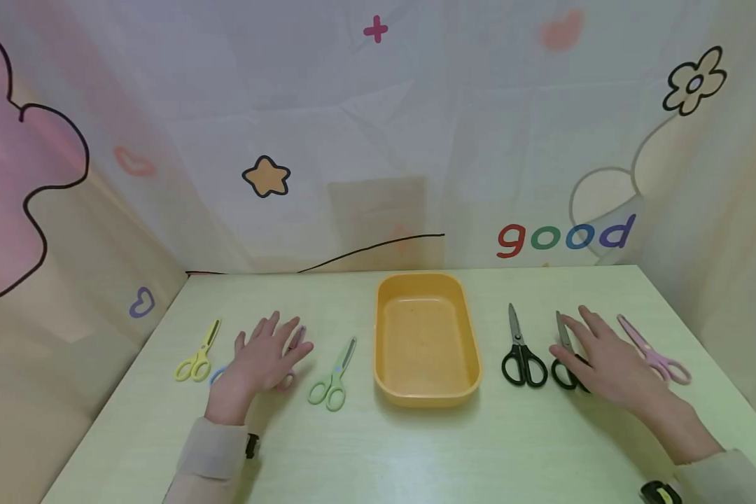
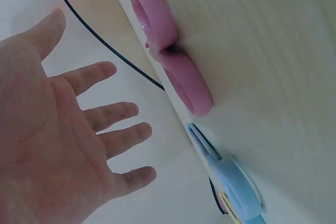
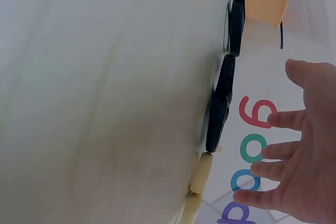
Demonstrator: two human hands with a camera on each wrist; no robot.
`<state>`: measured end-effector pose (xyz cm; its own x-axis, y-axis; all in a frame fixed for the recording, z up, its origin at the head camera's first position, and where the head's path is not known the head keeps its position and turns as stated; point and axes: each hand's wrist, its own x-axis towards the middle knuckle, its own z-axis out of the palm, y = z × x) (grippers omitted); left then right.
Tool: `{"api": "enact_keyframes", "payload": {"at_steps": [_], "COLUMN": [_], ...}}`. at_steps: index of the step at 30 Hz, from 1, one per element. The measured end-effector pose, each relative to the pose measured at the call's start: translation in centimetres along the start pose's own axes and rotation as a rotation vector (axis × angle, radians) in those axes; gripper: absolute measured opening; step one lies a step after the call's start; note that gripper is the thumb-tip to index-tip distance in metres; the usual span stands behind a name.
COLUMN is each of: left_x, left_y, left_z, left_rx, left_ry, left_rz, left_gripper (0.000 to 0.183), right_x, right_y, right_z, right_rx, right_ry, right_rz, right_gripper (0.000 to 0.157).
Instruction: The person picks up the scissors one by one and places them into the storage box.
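My left hand (image 1: 261,360) hovers with fingers spread over a pair of pink scissors (image 2: 195,90) and a pair of blue scissors (image 2: 236,184). Both are mostly hidden beneath it in the head view; nothing is in its palm. Green scissors (image 1: 336,383) lie to its right and yellow scissors (image 1: 195,365) to its left. Over on the other side, my right hand (image 1: 620,367), also spread and holding nothing, partly covers black-handled scissors (image 1: 563,336). Another black-handled pair (image 1: 523,357) is left of it, and purple scissors (image 1: 652,355) are to its right. Cream-yellow handles (image 3: 201,174) show in the right wrist view.
A yellow-orange plastic tray (image 1: 427,400) stands mid-table between the two groups of scissors. The pale table (image 1: 409,462) meets a printed white curtain (image 1: 378,140) at its back edge, with curtains at both sides.
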<state>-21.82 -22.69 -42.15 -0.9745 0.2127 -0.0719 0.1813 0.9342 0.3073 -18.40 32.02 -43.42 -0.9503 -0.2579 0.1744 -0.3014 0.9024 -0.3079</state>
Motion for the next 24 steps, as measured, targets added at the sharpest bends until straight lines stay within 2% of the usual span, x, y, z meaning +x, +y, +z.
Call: {"api": "enact_keyframes", "payload": {"at_steps": [9, 16, 24], "left_x": [0.3, 0.7, 1.1], "left_y": [1.0, 1.6, 2.6], "left_z": [0.0, 0.5, 0.8], "left_rx": [-0.013, -0.007, -0.038], "left_ry": [0.038, 0.134, 0.164], "left_rz": [0.055, 0.13, 0.102], "left_gripper": [0.065, 0.058, 0.057], "right_x": [0.2, 0.5, 0.7], "right_y": [-1.1, -1.9, -2.7], "right_z": [0.3, 0.5, 1.0], "right_rx": [-0.01, -0.015, -0.011], "right_ry": [0.0, 0.007, 0.009], "right_rz": [-0.028, -0.04, -0.064], "right_gripper": [0.062, 0.058, 0.055]}}
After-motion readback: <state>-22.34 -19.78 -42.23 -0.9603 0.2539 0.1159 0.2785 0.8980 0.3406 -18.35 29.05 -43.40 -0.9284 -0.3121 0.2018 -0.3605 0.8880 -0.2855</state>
